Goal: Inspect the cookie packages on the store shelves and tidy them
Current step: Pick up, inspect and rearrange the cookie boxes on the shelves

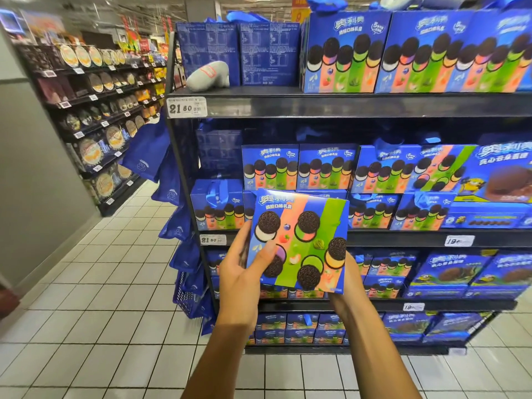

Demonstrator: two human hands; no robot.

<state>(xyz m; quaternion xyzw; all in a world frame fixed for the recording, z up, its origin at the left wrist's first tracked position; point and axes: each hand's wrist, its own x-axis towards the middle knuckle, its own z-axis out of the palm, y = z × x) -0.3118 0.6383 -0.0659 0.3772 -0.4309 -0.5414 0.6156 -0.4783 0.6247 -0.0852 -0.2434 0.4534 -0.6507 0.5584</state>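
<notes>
Both hands, left hand (244,272) and right hand (349,286), are gripping the cookie gift box (299,243), fingers curled round its edges, tilting its face up for inspection.

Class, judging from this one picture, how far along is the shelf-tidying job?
Done: the top-shelf boxes stand in a neat row. In hand: left hand and right hand hold one cookie box for inspection. Left: a tilted box on the middle shelf needs straightening.

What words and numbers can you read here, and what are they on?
"21 80": price tag on the top shelf edge.
"21 80", fainter: price tag on the shelf edge beside the left hand.
"19", rest blurred: price tag further right.
Chinese title on the held cookie box: too blurred to read surely.
</notes>
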